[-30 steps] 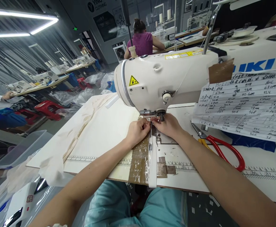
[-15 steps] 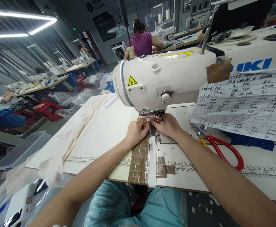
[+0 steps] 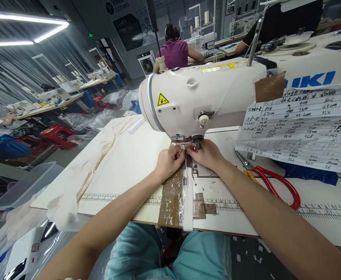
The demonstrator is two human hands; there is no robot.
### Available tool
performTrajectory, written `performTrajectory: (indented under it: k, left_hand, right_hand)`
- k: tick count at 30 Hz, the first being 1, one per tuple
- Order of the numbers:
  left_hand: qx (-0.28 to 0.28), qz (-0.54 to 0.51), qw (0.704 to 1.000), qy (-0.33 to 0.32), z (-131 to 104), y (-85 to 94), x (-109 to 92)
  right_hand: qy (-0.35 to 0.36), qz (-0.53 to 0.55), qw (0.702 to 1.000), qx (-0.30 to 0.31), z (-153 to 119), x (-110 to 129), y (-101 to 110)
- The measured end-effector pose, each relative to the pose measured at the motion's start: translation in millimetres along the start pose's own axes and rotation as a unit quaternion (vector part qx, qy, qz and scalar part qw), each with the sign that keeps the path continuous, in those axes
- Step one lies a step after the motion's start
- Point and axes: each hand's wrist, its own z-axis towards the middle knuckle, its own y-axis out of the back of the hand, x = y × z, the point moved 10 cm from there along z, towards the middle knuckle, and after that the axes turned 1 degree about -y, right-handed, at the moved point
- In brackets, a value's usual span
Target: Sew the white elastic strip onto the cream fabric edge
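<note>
Fingers (image 3: 180,154) pinch narrow white strip (image 3: 188,202) under needle.

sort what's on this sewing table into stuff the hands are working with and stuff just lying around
In use: left hand, right hand, white strip, sewing machine.

Lying about: red scissors, paper chart, cream fabric, blue cloth.

head-worn view, looking forward and down (close) over the sewing machine (image 3: 205,97)
</note>
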Motion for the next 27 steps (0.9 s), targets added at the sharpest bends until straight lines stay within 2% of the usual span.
performTrajectory:
  k: [17,27]
  left_hand:
    - [-0.003,-0.027,1.000,0.015,0.1,0.0,2.6]
    - [-0.001,-0.062,0.996,0.058,1.1,-0.9,12.4]
  right_hand:
    - [0.001,-0.001,1.000,-0.003,0.1,0.1,-0.5]
    - [-0.001,-0.002,1.000,-0.005,0.2,-0.8,-1.1]
